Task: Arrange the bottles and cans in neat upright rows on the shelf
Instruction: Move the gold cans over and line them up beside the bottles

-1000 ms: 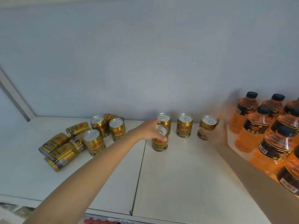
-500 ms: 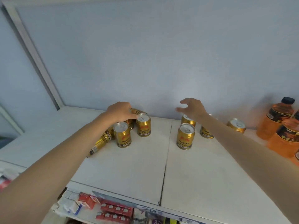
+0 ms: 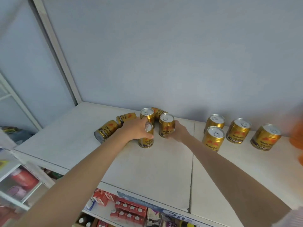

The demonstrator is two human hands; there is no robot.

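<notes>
Gold cans stand and lie on the white shelf (image 3: pixel 147 169). My left hand (image 3: pixel 136 130) grips an upright gold can (image 3: pixel 146 140) at the front of the left cluster. My right hand (image 3: pixel 177 133) wraps the right side of another upright can (image 3: pixel 166 125). Behind them a third can (image 3: pixel 147 114) stands upright, and a can (image 3: pixel 158 111) lies on its side against the back wall. Two more cans (image 3: pixel 107 129) (image 3: pixel 126 117) lie tipped over to the left. Several upright cans (image 3: pixel 213 138) (image 3: pixel 238 130) (image 3: pixel 265 136) stand to the right.
An orange bottle (image 3: pixel 296 136) shows blurred at the right edge. A grey back wall and a white upright post (image 3: pixel 55 46) bound the shelf. Below the front edge are red cartons (image 3: pixel 127 208) and a price label (image 3: pixel 173 214). A seam (image 3: pixel 191 169) runs across the shelf board.
The view swung left. My left hand came down from the lying cans onto the front upright can. My right hand crossed left from the right group and took hold of the neighbouring can.
</notes>
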